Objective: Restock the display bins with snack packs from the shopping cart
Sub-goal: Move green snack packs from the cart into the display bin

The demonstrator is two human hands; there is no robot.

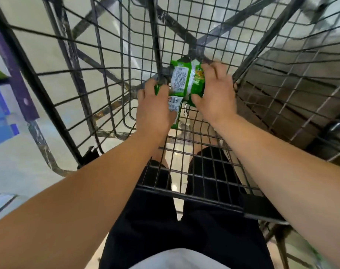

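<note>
Both my arms reach down into a grey wire shopping cart [99,78]. At its bottom lie green snack packs with white label panels. My right hand [216,94] grips the upper green snack pack [181,79], fingers over its right edge and thumb under its lower end. My left hand [154,111] holds a second green snack pack [174,107], fingers curled over its left side; much of that pack is hidden under the hand. The two packs touch each other.
The cart's wire walls rise on all sides, and its rear rim [194,199] crosses over my legs. A pale floor [35,45] shows through the mesh. A purple post [15,78] and blue display edge [0,121] stand at left; a dark shelf unit [311,78] at right.
</note>
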